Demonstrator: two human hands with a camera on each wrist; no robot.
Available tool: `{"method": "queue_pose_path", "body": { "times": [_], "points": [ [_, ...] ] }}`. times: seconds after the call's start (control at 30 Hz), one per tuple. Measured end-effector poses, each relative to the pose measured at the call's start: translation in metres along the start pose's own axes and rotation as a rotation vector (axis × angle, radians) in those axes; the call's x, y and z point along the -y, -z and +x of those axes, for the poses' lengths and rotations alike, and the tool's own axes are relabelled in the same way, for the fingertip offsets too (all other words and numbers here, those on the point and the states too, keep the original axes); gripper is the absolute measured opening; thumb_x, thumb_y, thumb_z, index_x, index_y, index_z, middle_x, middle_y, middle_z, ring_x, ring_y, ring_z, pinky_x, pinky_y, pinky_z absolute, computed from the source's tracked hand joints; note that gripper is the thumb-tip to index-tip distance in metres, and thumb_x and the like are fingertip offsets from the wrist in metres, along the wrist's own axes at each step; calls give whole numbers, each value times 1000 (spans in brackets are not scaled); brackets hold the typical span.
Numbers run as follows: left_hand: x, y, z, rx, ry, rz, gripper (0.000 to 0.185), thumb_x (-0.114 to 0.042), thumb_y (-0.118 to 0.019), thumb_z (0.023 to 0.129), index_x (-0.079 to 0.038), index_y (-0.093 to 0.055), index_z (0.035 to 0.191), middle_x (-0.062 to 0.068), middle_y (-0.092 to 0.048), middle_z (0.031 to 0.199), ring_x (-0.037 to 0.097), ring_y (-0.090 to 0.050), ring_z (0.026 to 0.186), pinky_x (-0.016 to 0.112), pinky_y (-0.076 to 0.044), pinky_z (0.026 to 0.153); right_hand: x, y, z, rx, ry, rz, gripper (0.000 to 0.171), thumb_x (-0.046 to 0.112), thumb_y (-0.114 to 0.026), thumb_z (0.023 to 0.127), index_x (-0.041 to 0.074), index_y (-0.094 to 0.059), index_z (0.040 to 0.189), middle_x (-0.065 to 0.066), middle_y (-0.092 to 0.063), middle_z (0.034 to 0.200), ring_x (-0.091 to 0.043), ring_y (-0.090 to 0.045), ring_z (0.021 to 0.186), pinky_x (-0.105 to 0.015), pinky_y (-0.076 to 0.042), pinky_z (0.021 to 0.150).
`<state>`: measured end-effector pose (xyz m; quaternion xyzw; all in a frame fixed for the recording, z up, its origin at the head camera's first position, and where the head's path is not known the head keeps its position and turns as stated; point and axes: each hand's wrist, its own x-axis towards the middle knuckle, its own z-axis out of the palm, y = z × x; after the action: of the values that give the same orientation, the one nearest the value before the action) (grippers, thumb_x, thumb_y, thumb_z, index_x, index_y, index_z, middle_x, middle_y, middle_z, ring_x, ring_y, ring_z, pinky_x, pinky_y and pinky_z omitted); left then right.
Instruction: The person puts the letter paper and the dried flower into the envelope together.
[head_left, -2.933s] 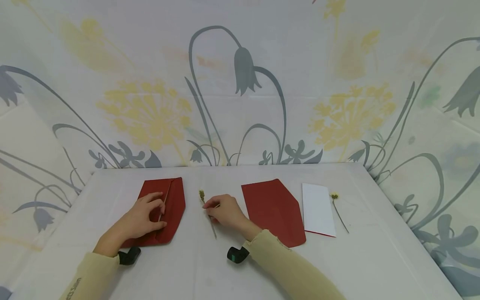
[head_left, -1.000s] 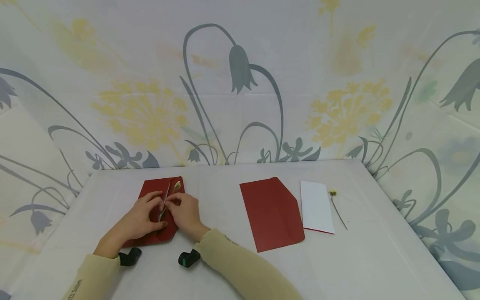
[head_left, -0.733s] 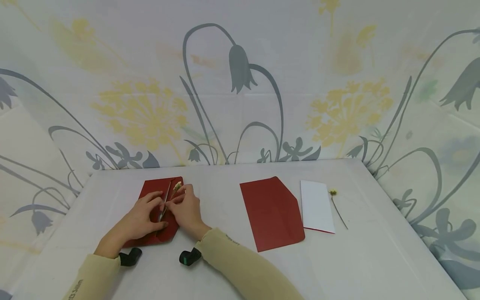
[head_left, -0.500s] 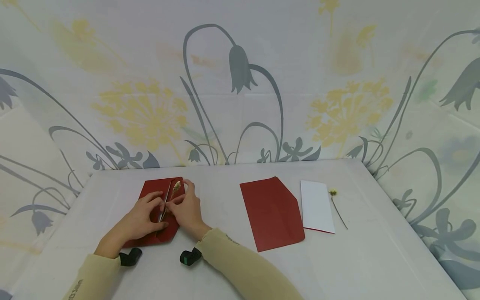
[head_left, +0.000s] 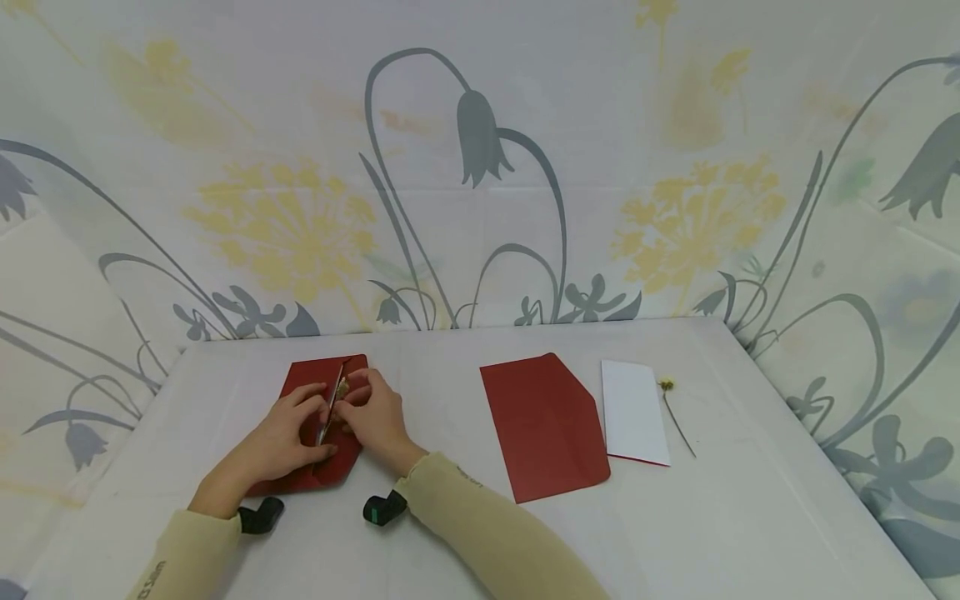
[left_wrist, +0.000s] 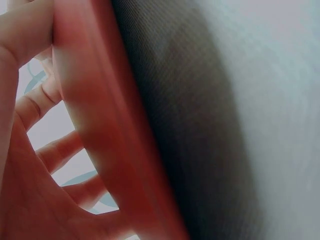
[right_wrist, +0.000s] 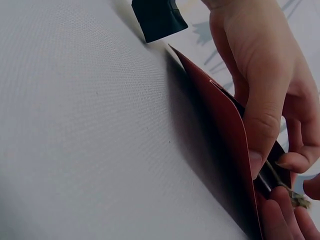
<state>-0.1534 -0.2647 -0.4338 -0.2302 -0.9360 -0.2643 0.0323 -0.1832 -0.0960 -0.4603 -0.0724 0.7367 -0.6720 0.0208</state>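
Note:
On the left of the table a red envelope lies with its mouth parted and its pointed flap to the right. My left hand rests over it, fingers and thumb holding the mouth apart; in the right wrist view the left thumb reaches into the opening. Between its fingertips my right hand pinches a dried flower by the stem, at the opening. The flower head shows above the fingers, while the lower stem is hidden. A pale sheet edge shows along the envelope's mouth.
Right of centre lies a second red envelope. Beside it are a white folded card with a red lower edge and another dried flower. Black wrist cameras sit under both wrists. A floral-print cloth hangs behind the table.
The right hand has brought the dried flower from the table to the left envelope. Over the last second its head has slid lower, towards the opening. The left hand stays in place.

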Motion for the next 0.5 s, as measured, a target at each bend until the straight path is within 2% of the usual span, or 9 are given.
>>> {"method": "queue_pose_path", "body": {
  "times": [0.13,0.23,0.4,0.5],
  "points": [
    [1,-1,0,-8,-15,-5,39,-17,-86,72,-20,-49,86,30,-46,136,56,-43,123,72,-35,96,1,-1,0,7,-19,35,34,1,-76,85,9,-62,115,4,-60,85,-11,-65,59,-23,-55,53],
    [2,-2,0,-16,-27,-2,39,-17,-86,72,-20,-50,86,30,-47,136,56,-44,122,72,-36,95,2,-2,0,3,-20,-15,37,0,-77,83,7,-61,116,1,-58,90,-10,-62,55,-22,-54,51],
    [1,-2,0,-15,-31,-3,38,-16,-86,72,-20,-50,86,31,-47,135,56,-44,122,72,-37,94,3,-4,4,-1,-9,-183,46,3,-79,81,5,-61,123,1,-54,96,-6,-56,49,-18,-51,48],
    [1,-1,0,-16,-34,-3,38,-16,-85,72,-19,-50,86,31,-47,135,56,-44,122,72,-37,94,4,-5,8,7,7,-345,46,11,-80,81,6,-64,124,1,-56,95,-5,-56,64,-17,-49,58]
  ]
}}
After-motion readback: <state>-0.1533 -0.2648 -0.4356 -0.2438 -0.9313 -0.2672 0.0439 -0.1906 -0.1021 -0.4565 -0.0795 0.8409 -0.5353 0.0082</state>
